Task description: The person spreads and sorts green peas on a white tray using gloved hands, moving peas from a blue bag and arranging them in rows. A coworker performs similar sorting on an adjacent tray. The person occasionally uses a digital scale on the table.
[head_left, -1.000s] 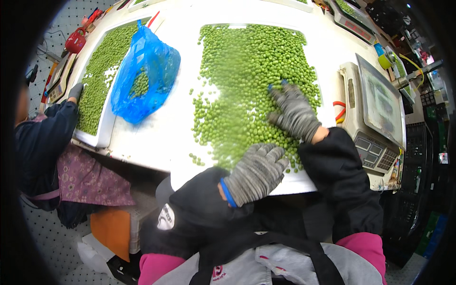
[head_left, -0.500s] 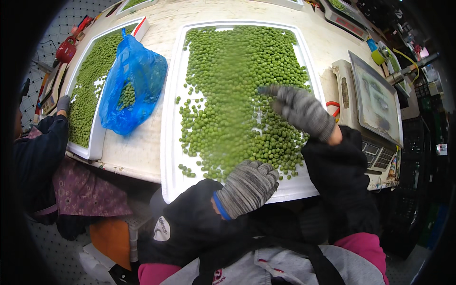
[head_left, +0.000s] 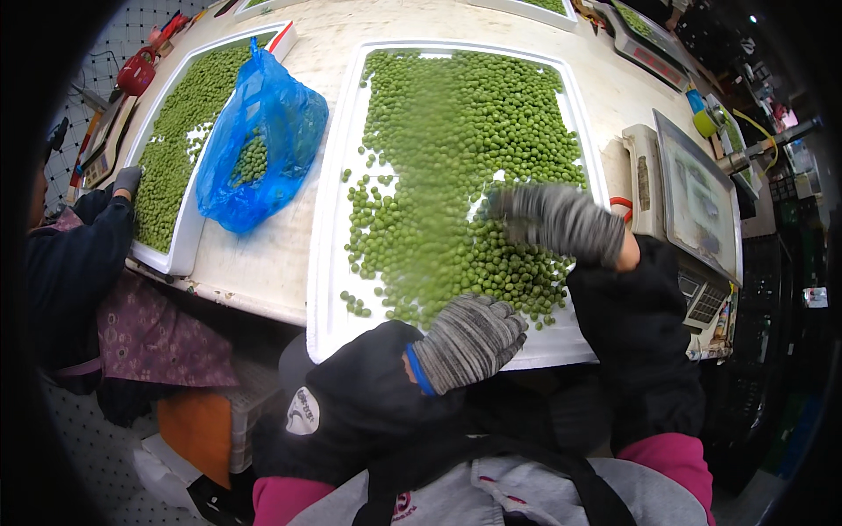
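Note:
A white foam tray (head_left: 330, 254) on the table in front of me holds a spread of green peas (head_left: 517, 105). My right hand (head_left: 561, 223), in a grey striped knit glove, is over the peas at the tray's right side. Motion smears its fingers, so I cannot tell whether they hold anything. My left hand (head_left: 469, 344), in a similar glove with a blue cuff, rests flat at the near edge of the tray, beside the nearest peas. Its fingers are stretched out close together, with nothing seen in them. A band of peas down the middle looks blurred.
An open blue plastic bag (head_left: 294, 114) with peas in it stands left of my tray. Beyond it is another pea tray (head_left: 182, 250), with a co-worker's gloved hand (head_left: 128, 181) at its edge. A weighing scale (head_left: 697, 206) stands to the right, a red handle beside it.
My right hand has moved slightly nearer to me over the peas and is more blurred. The whole view has shifted a little to the right. My left hand keeps its place on the tray.

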The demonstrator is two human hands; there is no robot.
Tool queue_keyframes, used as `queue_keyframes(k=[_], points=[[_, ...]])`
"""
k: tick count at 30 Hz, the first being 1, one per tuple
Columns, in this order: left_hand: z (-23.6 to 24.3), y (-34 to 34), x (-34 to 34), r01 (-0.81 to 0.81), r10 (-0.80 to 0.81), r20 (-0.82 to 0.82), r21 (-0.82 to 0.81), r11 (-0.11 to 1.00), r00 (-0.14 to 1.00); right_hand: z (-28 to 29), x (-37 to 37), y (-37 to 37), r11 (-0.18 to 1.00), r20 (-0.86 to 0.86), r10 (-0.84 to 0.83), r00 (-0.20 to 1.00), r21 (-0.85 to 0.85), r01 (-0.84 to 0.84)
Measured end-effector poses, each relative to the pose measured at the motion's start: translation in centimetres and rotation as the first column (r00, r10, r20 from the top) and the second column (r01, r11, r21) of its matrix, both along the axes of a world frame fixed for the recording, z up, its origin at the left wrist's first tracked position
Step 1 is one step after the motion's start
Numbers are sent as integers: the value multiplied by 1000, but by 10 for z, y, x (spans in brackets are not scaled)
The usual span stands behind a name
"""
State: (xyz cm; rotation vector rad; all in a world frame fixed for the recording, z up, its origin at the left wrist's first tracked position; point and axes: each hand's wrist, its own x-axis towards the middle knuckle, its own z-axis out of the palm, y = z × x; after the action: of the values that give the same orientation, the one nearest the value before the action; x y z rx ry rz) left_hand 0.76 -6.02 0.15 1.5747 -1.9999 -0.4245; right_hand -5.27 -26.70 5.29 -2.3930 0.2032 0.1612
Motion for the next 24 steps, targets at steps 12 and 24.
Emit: queue_keyframes(k=[12, 24], points=[[-3, 1, 3, -133, 112, -251, -69, 989, 962, -58, 101, -38, 734, -58, -222, 973, -667, 127], [15, -3, 22, -303, 421, -852, 332, 894, 311, -15, 38, 9, 944, 287, -269, 920, -112, 311]])
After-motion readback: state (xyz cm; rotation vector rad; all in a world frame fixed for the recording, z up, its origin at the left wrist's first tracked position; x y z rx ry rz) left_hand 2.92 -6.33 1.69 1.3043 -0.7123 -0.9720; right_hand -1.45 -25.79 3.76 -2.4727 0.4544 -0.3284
